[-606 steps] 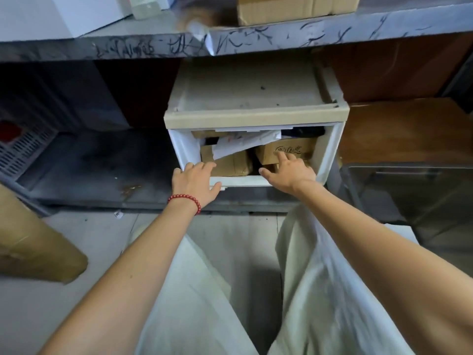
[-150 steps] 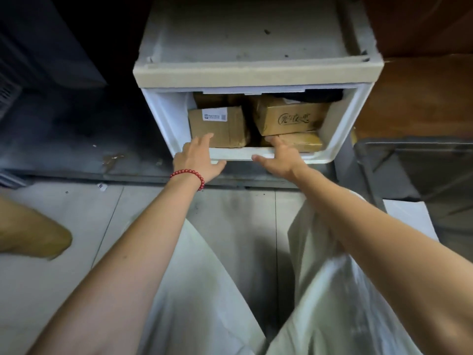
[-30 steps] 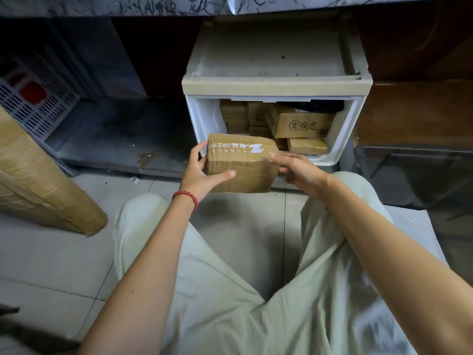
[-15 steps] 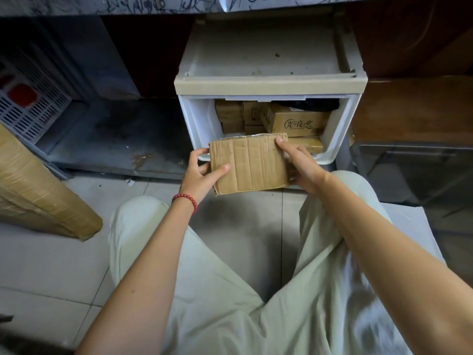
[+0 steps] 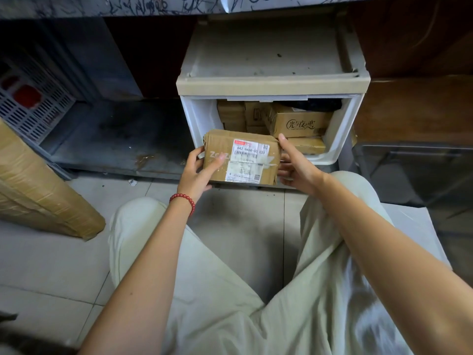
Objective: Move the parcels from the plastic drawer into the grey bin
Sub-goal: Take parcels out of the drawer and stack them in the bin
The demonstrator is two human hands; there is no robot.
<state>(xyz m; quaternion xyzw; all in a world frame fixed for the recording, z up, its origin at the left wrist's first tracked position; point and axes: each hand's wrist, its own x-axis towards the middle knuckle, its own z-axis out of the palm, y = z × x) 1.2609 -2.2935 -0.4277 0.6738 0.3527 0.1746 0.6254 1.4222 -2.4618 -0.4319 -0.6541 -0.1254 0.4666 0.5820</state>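
I hold a brown cardboard parcel (image 5: 242, 157) with a white shipping label facing me, just in front of the white plastic drawer (image 5: 341, 129). My left hand (image 5: 198, 172) grips its left end, thumb over the front. My right hand (image 5: 294, 165) holds its right end, thumb up at the top corner. The drawer stands pulled open under its beige-topped case and holds several more cardboard parcels (image 5: 299, 121). The grey bin (image 5: 409, 170) stands on the floor at the right, next to the drawer.
A large taped brown package (image 5: 38, 190) leans at the left on the tiled floor. A white perforated crate (image 5: 30, 103) with something red inside sits at the far left. My knees in pale trousers (image 5: 230, 290) fill the foreground. A scribbled shelf edge (image 5: 128, 6) runs overhead.
The parcel has been turned in my hands: half a second ago its plain taped side faced me, now the labelled side does. Both hands stay on its ends.
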